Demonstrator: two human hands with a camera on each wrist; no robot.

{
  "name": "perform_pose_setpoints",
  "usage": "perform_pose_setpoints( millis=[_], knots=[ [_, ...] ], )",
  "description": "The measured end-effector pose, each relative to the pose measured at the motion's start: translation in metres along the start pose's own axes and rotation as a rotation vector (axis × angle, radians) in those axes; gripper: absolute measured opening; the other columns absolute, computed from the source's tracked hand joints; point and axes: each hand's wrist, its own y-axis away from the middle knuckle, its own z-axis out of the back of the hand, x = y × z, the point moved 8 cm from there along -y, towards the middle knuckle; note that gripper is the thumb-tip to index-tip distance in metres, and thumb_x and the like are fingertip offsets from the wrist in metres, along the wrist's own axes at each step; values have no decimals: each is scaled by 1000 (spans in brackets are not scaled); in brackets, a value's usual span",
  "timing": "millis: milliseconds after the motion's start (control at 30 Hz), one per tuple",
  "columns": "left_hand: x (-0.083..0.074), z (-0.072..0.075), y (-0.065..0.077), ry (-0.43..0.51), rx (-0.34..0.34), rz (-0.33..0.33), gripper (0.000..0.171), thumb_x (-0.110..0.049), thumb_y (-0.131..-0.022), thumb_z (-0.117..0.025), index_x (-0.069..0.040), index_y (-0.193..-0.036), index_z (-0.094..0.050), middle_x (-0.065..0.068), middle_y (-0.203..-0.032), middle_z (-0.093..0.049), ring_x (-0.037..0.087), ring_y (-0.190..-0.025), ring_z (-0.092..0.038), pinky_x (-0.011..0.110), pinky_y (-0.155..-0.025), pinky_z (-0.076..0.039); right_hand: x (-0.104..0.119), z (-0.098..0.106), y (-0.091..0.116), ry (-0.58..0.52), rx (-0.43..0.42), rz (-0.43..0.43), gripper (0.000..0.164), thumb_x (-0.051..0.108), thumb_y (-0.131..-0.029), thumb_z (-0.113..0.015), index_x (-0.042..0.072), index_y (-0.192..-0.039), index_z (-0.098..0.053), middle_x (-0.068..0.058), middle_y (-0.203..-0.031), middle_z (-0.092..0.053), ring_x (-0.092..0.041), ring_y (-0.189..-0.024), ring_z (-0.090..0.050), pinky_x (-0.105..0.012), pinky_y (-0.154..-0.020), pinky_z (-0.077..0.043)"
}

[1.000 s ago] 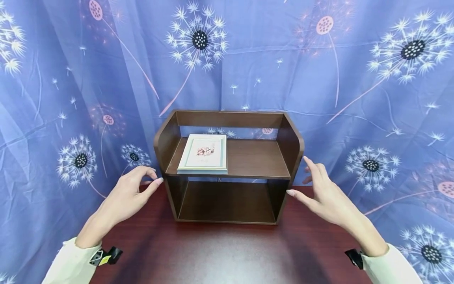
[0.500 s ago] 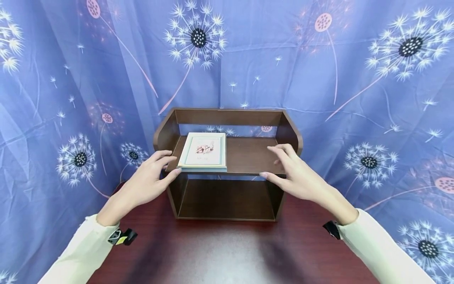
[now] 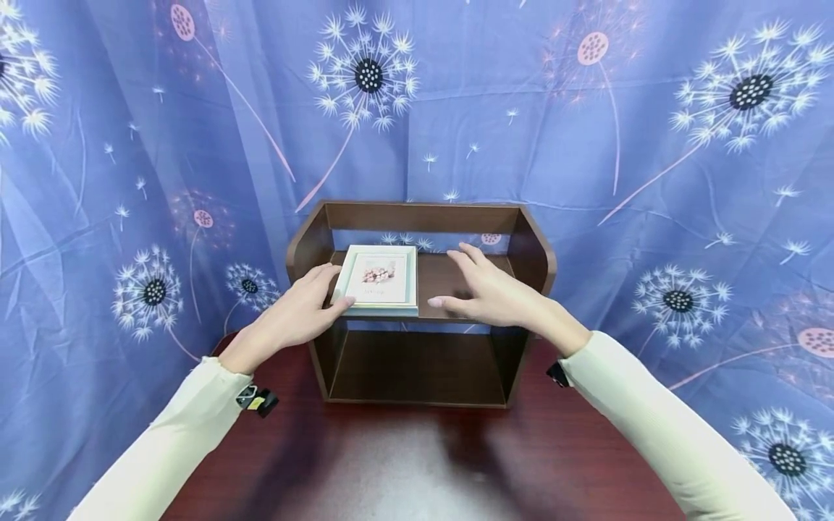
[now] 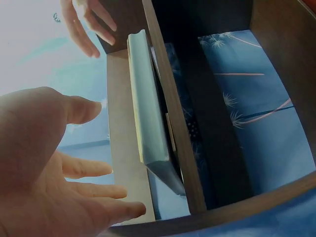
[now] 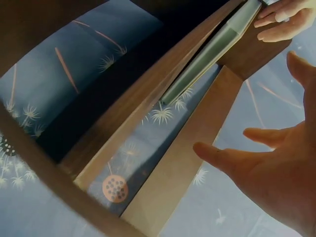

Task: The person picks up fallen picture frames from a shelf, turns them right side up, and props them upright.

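Observation:
A thick book [image 3: 379,281] with a white cover, a small flower picture and a pale teal edge lies flat on the left part of the shelf unit's [image 3: 417,367] upper board. My left hand [image 3: 296,310] is at the book's left side, its thumb overlapping the front left corner in the head view. In the left wrist view, that hand's spread fingers [image 4: 94,190] stand apart from the teal edge. Over the board right of the book hovers my right hand [image 3: 491,293], palm turned toward it, fingers loosely extended, holding nothing.
The dark brown unit has a lower compartment, upright side panels [image 3: 531,253] and a back rail [image 3: 423,215]. It stands on a glossy reddish table [image 3: 397,463]. A blue curtain [image 3: 456,108] with dandelion prints hangs behind and at the sides.
Both hands have moved inward from outside the unit's side panels: the left to the book's left side, the right leftward over the upper board. The book keeps its place.

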Motion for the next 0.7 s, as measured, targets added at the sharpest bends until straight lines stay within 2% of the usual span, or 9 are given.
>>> perform_pose_setpoints(
  millis=[67,267,400,500,700],
  knots=[
    [1,-1,-5,11,4,4,59,-31,-106,-61,4,-151,-46,24,-153,-51,40,-143,-48,58,-116,-42,1,-2,-11,5,22,-7,103,67,-95,-64,2,-165,-24,-21,-173,-22,-36,-161,-29,-54,-128,-34],
    [7,-9,-21,-1,52,71,70,-37,-107,-57,6,-157,-37,28,-159,-45,44,-150,-42,61,-122,-38,0,-8,-43,32,81,-8,101,64,-98,-62,-4,-163,-26,-24,-165,-40,-35,-156,-39,-52,-128,-35],
    [10,-17,-29,-29,82,105,73,-39,-107,-55,9,-158,-34,30,-158,-46,46,-148,-45,61,-120,-40,-2,-12,-63,53,132,-23,100,62,-100,-59,-5,-164,-22,-25,-168,-36,-37,-157,-37,-53,-129,-32],
    [10,-22,-32,-45,97,107,73,-38,-107,-55,10,-157,-34,31,-156,-48,46,-144,-49,61,-116,-44,-4,-14,-75,59,164,-46,98,61,-101,-58,-3,-165,-23,-23,-169,-35,-36,-157,-38,-53,-128,-34],
    [11,-25,-40,-93,99,95,70,-36,-107,-55,13,-153,-39,34,-146,-55,46,-133,-58,59,-108,-49,-11,-18,-94,100,206,-95,90,60,-102,-57,-3,-161,-33,-23,-160,-49,-34,-148,-51,-50,-123,-42]
  ],
)
